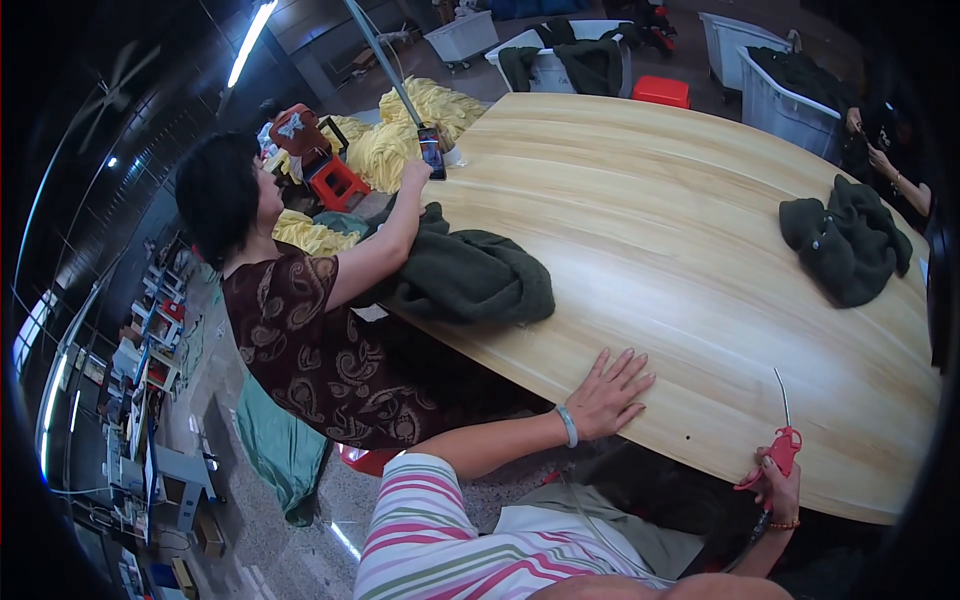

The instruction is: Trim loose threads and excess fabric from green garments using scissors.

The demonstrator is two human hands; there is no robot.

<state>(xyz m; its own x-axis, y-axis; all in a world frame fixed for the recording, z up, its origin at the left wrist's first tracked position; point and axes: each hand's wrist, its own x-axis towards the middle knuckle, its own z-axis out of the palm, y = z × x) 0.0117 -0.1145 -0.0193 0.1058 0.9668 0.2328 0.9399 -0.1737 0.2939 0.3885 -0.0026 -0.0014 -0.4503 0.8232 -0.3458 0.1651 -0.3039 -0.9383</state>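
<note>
My left hand (607,393) lies flat on the wooden tabletop (640,250) near its front edge, fingers spread, a pale bracelet at the wrist. My right hand (780,488) is closed around the grip of a red air blow gun (782,455) at the table's near right edge. The gun's thin, bent metal nozzle points up over the tabletop. Beyond my left hand, toward the left edge, a dark green fleece garment (470,275) lies bunched on the table, apart from my hand. Another dark green garment (845,240) lies at the far right.
A person in a patterned top (300,330) sits at the left, reaching to a phone (431,152). Another person's hands (880,160) show at the right. Behind stand tubs of dark cloth (560,75), a red stool (660,92) and heaped yellow cloth (385,155).
</note>
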